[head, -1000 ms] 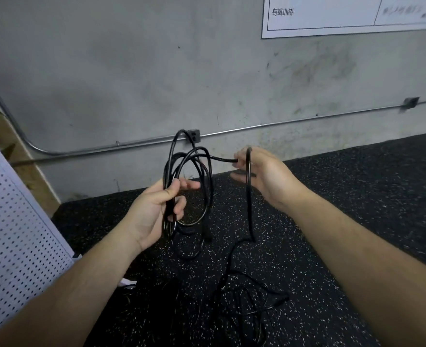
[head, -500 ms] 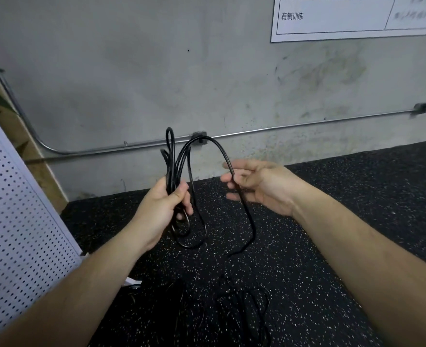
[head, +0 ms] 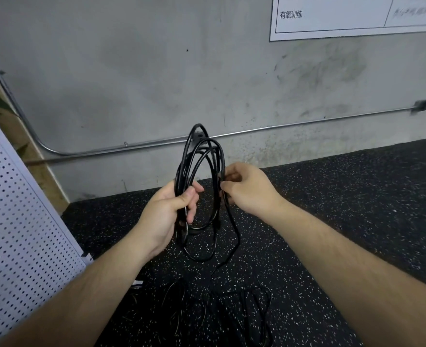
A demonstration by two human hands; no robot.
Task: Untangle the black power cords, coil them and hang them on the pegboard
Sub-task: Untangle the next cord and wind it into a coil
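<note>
A: Head view — got the cord?
B: Yep. Gripping a coil of black cord w/ the left hand, fingers curled round the bunched loops, thumb across the front. Held upright, approx mid-frame, above the floor.
A: And w/ the right hand?
B: Pinching one strand at the coil's right side, fingertips closed on it, just beside the left hand. Trails down from there.
A: Down to where?
B: Into a loose tangle of more black cord on the speckled floor, below both forearms. Can't tell how many cords or where the plugs sit — too dark.
A: Pegboard?
B: Far left, white, well apart from the coil. Nothing seen hanging on the visible part.
A: Progress, roughly?
B: Prob. early-to-mid. Several loops made on one cord, tail not yet wound in. Left to do: finish this coil, sort the tangle, coil the rest, hang everything.
</note>
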